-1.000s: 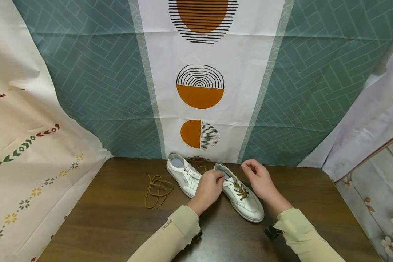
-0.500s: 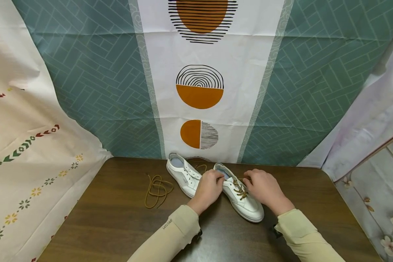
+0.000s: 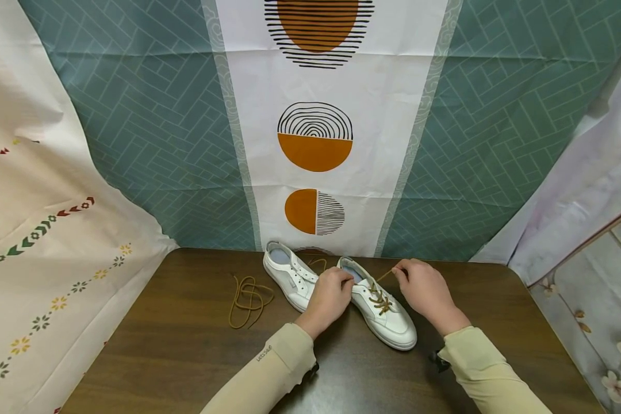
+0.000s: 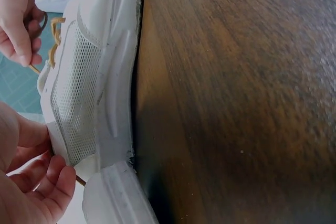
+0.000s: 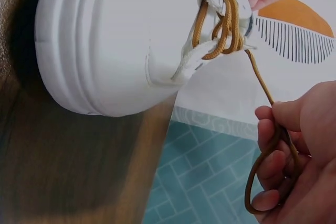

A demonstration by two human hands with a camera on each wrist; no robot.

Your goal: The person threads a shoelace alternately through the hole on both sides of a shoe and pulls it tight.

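A white sneaker (image 3: 393, 328), threaded with brown lace through its front eyelets, stands on the table, toe toward me. My left hand (image 3: 327, 296) is at its collar side; in the left wrist view the thumb and finger (image 4: 34, 132) pinch the shoe's upper edge. A bit of brown lace (image 4: 80, 180) shows below those fingers. To the shoe's right, my right hand (image 3: 426, 290) pinches the shoelace (image 5: 261, 77), which runs taut up from the eyelets. A slack loop of it hangs among the curled fingers in the right wrist view.
A second white sneaker (image 3: 290, 282) without lace in its eyelets stands left, partly behind my left hand. Further left a loose brown lace (image 3: 252, 299) lies coiled on the wooden table (image 3: 176, 345). A patterned cloth (image 3: 315, 80) hangs along the table's back edge.
My right hand came down to the shoe's eyelets, then drew back right and up, with a stretch of lace now pulled tight. The left hand and the shoes have stayed put.
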